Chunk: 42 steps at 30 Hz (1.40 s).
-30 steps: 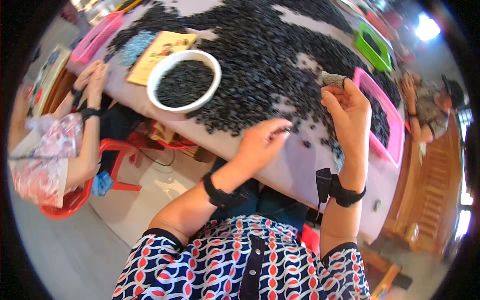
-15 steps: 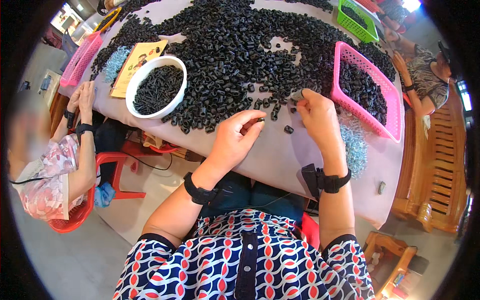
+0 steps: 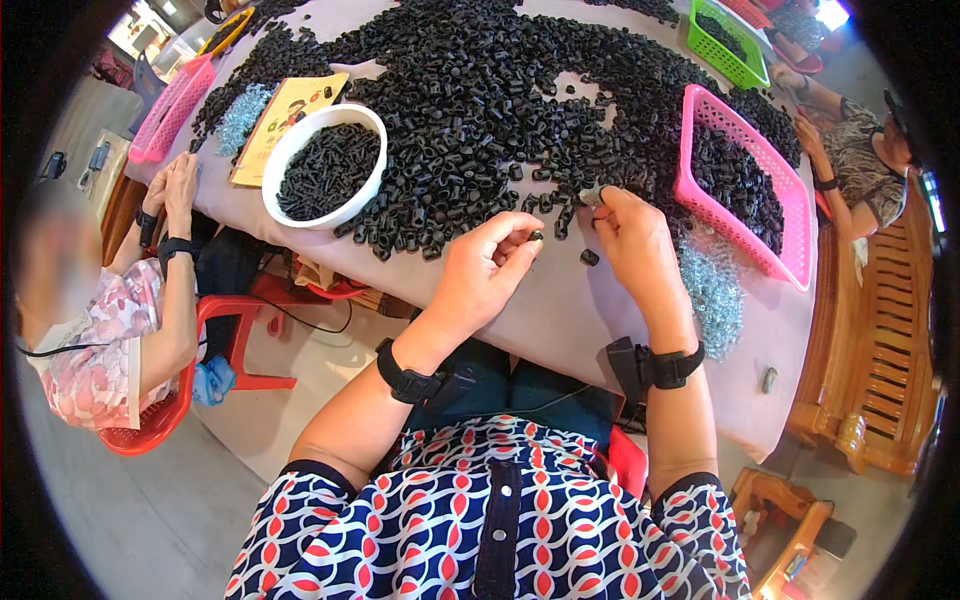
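Observation:
My left hand (image 3: 488, 272) is closed, with thumb and forefinger pinching a small black plastic piece (image 3: 537, 237) just over the table's near edge. To its right, my right hand (image 3: 640, 248) has its fingers drawn together at the near side of the heap of black plastic caps (image 3: 480, 110). A greyish cover (image 3: 591, 196) sits on one of its fingertips. Something small and black shows under those fingers, but its shape is mostly hidden. One loose black cap (image 3: 590, 257) lies on the pale cloth between my hands.
A white bowl (image 3: 270, 190) of thin black parts stands left, beside a yellow booklet (image 3: 255, 155). A pink basket (image 3: 800, 235) of black pieces is right, near clear springy bits (image 3: 712, 305). A green basket (image 3: 755, 72) stands far right. People sit at both sides.
The whole view has shifted slightly to the right. My right fingers have curled in a little, and a black bit now shows under them. My left hand keeps its pinch.

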Each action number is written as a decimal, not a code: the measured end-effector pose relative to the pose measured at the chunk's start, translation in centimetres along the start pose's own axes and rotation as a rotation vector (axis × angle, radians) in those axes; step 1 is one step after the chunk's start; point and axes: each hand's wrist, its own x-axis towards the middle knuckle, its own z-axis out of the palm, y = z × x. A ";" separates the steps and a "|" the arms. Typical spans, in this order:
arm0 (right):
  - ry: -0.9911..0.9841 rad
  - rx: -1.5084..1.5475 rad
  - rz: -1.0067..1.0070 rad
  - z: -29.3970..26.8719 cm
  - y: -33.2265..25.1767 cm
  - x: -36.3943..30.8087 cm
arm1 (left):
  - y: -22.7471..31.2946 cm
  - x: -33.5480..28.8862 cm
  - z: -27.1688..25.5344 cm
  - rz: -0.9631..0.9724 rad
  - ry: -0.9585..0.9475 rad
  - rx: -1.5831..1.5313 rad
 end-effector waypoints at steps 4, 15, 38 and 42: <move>-0.054 -0.003 0.030 -0.3 -0.5 0.0 | -0.1 0.0 0.1 0.006 0.007 -0.002; 0.038 0.187 0.043 0.1 0.5 0.0 | 0.2 -0.1 0.3 -0.015 0.008 0.038; -0.016 0.486 0.146 1.6 -0.5 -0.5 | 0.4 0.0 0.4 -0.001 0.014 0.076; -0.128 0.583 0.215 1.4 -1.0 -0.4 | 0.3 -0.1 0.3 -0.011 0.019 0.089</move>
